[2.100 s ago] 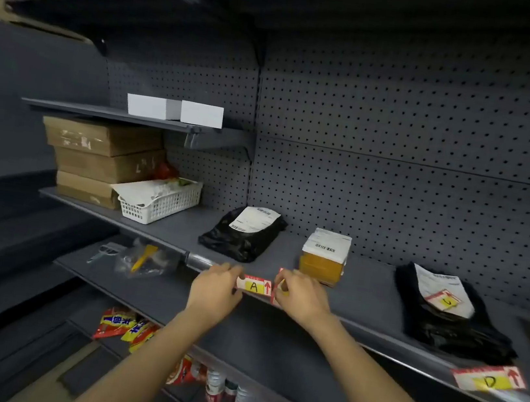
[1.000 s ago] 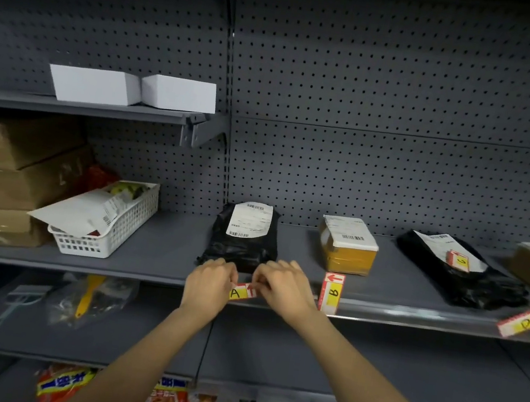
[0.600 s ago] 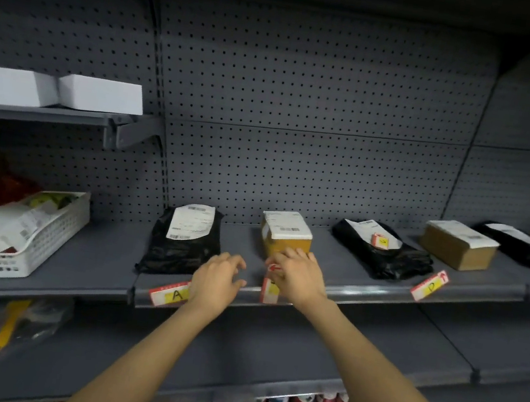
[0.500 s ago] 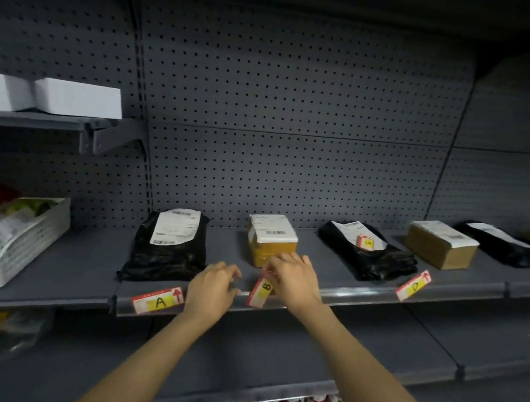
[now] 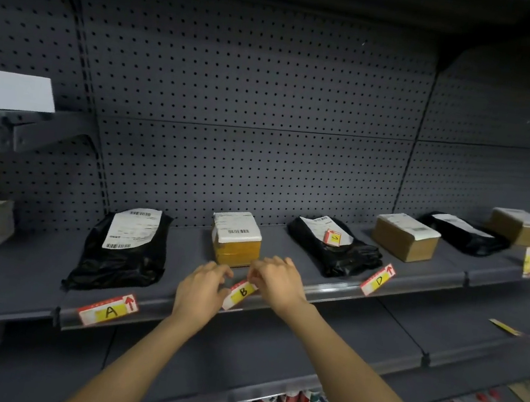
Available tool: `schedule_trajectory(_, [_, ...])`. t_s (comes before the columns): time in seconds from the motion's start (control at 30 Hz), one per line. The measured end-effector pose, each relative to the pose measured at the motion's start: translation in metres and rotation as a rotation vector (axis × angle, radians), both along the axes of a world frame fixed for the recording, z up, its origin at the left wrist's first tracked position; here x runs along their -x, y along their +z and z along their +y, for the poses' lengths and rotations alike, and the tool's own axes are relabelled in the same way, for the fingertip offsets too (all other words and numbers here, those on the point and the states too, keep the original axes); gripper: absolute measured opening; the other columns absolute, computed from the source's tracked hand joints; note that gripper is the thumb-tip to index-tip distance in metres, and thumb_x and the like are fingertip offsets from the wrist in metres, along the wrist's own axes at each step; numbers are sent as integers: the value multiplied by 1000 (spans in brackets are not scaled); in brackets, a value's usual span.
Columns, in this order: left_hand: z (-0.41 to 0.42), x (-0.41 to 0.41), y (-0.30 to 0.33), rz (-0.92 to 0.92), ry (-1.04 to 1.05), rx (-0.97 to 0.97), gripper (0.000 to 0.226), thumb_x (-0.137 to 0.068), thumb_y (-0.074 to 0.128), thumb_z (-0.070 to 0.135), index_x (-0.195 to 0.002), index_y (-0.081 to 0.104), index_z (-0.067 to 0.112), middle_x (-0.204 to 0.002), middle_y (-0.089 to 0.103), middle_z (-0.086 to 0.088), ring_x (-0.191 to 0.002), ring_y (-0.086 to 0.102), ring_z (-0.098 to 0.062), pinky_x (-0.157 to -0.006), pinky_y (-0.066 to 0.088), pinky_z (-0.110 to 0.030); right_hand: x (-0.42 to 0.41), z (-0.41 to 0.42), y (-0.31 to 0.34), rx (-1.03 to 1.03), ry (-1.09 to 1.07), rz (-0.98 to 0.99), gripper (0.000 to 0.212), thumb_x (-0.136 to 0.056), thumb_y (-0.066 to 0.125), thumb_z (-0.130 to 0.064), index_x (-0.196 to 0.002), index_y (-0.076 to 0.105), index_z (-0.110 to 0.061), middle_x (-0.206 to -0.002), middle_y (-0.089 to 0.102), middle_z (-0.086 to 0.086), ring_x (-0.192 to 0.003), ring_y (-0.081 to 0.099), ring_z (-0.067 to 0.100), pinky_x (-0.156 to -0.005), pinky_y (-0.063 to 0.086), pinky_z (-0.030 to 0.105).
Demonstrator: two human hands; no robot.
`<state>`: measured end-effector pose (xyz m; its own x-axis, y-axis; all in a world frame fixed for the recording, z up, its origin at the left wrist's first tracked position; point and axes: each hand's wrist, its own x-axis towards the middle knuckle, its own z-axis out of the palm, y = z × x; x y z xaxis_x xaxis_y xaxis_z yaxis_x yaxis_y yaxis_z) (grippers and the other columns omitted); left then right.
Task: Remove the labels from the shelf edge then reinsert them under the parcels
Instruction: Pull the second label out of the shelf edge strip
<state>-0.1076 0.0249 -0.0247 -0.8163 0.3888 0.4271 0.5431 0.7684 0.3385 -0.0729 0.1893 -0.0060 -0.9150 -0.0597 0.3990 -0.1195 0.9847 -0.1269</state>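
Both hands are at the front lip of the grey metal shelf (image 5: 282, 261), working one red-bordered paper label with a yellow patch marked B (image 5: 241, 294). The left hand (image 5: 201, 290) has its fingers curled against the label's lower left end, and the right hand (image 5: 276, 282) pinches its upper right end between thumb and fingertips. The label sits tilted, its lower end at the clear edge strip, so it looks only partly seated. Just beyond the hands stands the small yellow-brown carton with a white shipping sticker (image 5: 235, 242), the parcel this label seems meant for.

Off to the left of the left hand, the matching label marked A (image 5: 108, 310) lies flat in the strip, below the black plastic mailer bag with a white sticker (image 5: 124, 249); that one looks finished. To the right of the right hand, the label marked D (image 5: 378, 279) hangs crooked on the edge, not yet straightened. Between them, a small label, apparently C (image 5: 333, 237), lies on top of the second black mailer bag (image 5: 332, 247) and not in the strip at all. Further right, another label (image 5: 528, 260) hangs upright near a brown cardboard box (image 5: 405, 236); its letter is too blurred to read.

By my reckoning the job is early: one label set, one in hand, at least three to go.
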Motion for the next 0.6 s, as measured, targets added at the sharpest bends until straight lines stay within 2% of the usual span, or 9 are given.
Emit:
schedule_trajectory(0.17, [26, 6, 22, 73, -29, -19, 20, -84, 63, 23, -103, 59, 25, -108, 63, 3, -102, 57, -19, -76, 49, -34, -4, 31, -2, 88, -23, 73, 30, -86, 58, -39, -112, 56, -23, -111, 63, 0, -107, 53, 21, -88, 34, 34])
schedule_trajectory(0.47, [162, -3, 29, 78, -63, -23, 20, -87, 60, 24, -107, 58, 24, -107, 63, 1, -104, 57, -19, -80, 49, -35, -26, 184, 9, 23, -88, 61, 29, -88, 57, -38, -114, 56, -26, -114, 62, -1, -110, 53, 20, -90, 33, 33])
schedule_trajectory(0.6, [217, -12, 22, 61, -13, -36, 21, -86, 62, 25, -106, 58, 25, -106, 63, 2, -103, 57, -18, -76, 48, -34, -36, 255, 19, -41, -82, 69, 29, -88, 57, -39, -114, 57, -25, -112, 63, 0, -108, 54, 22, -88, 34, 34])
